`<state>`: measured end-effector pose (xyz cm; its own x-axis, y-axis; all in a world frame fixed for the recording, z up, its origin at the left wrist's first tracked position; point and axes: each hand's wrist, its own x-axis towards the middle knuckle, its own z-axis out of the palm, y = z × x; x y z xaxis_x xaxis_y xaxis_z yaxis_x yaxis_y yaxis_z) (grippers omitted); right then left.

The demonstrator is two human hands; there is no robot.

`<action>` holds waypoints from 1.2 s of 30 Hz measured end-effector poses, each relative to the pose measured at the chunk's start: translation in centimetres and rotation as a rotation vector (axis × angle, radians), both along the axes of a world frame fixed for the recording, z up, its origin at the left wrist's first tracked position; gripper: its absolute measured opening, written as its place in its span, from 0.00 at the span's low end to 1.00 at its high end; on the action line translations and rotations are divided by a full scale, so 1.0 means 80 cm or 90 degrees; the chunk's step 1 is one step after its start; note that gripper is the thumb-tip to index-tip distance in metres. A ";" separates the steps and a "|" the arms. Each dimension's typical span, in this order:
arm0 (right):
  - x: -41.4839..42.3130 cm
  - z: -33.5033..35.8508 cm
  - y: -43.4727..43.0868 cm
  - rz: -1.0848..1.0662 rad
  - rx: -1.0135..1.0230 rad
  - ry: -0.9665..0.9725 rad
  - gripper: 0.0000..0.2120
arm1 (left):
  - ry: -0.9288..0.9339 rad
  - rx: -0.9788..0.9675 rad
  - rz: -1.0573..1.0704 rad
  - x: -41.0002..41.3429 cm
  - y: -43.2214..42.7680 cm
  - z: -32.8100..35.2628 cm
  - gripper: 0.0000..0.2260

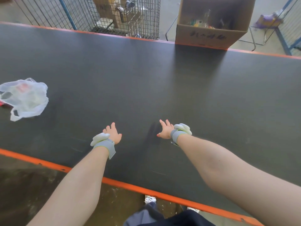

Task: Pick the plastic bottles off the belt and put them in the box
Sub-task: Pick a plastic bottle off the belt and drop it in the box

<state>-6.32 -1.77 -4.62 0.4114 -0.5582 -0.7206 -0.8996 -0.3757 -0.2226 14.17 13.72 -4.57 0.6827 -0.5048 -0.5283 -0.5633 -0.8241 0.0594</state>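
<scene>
Hands: our left hand [113,133] and right hand [165,130] spread, grasping nothing; risk: plastic bag [24,99] on belt [146,75] mistaken for bottle.

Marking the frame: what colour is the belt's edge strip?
Orange edge strip, clearest in the head view.

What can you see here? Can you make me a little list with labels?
belt: dark belt with orange edges
on the belt: white plastic bag, far left
bottles on belt: none in view
box: cardboard box at the far edge, some items inside
left hand: open, holds nothing
right hand: open, holds nothing
</scene>
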 end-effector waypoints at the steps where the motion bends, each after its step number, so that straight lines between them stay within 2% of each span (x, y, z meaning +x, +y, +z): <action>1: -0.001 -0.002 0.000 0.014 0.002 0.015 0.38 | 0.005 -0.009 0.003 -0.001 0.003 0.000 0.30; 5: 0.009 0.002 0.002 0.086 0.007 0.089 0.38 | -0.017 -0.017 0.016 0.009 0.022 0.004 0.28; 7: 0.019 0.009 0.002 0.086 -0.002 0.087 0.38 | -0.028 -0.018 0.023 0.018 0.031 0.009 0.28; 12: 0.055 0.021 0.003 0.087 -0.008 0.021 0.38 | -0.083 -0.007 0.041 0.030 0.046 0.021 0.30; 16: 0.082 0.024 0.016 0.100 -0.004 -0.024 0.39 | -0.104 -0.007 0.075 0.041 0.058 0.030 0.35; 23: 0.129 0.034 0.035 0.119 0.035 -0.138 0.48 | -0.135 -0.069 0.118 0.055 0.074 0.026 0.43; 29: 0.178 0.039 0.051 0.195 0.019 -0.203 0.55 | -0.103 -0.030 0.112 0.067 0.074 0.016 0.38; 34: 0.194 0.033 0.061 0.294 -0.083 -0.184 0.55 | -0.102 -0.073 0.093 0.069 0.066 0.005 0.32; 36: 0.191 0.025 0.061 0.316 -0.084 -0.163 0.52 | -0.114 -0.083 0.085 0.073 0.058 0.001 0.32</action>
